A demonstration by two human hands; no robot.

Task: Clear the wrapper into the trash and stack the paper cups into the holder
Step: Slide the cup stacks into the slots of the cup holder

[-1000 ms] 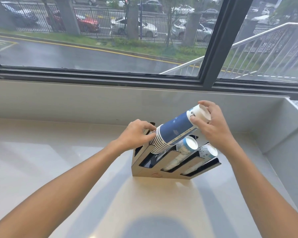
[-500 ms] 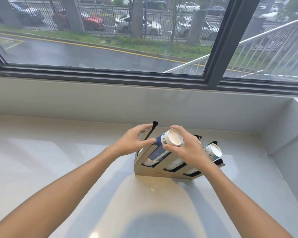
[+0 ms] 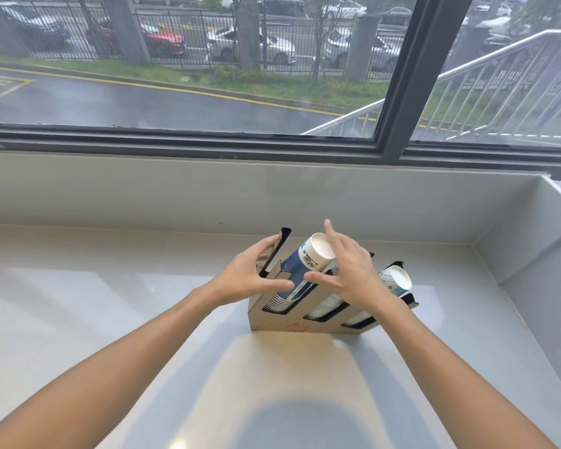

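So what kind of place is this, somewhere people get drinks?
Probably an office or public-building refreshment corner. A slotted cup holder filled with stacks of paper cups stands on a pale counter under a big window overlooking a road and parked cars.

Paper cups (image 3: 308, 262) matt, printed; holder (image 3: 300, 325) smooth beige front, glossy black dividers; countertop (image 3: 110, 303) polished, reflective.

The blue cup stack (image 3: 300, 273), held up at a slant above the holder (image 3: 305, 324) a second ago, now sits deep in the leftmost slot. The right hand (image 3: 350, 273) is off the stack's white end, fingers spread. The left hand (image 3: 250, 277) is open too, its grip gone, beside the holder's left wall.
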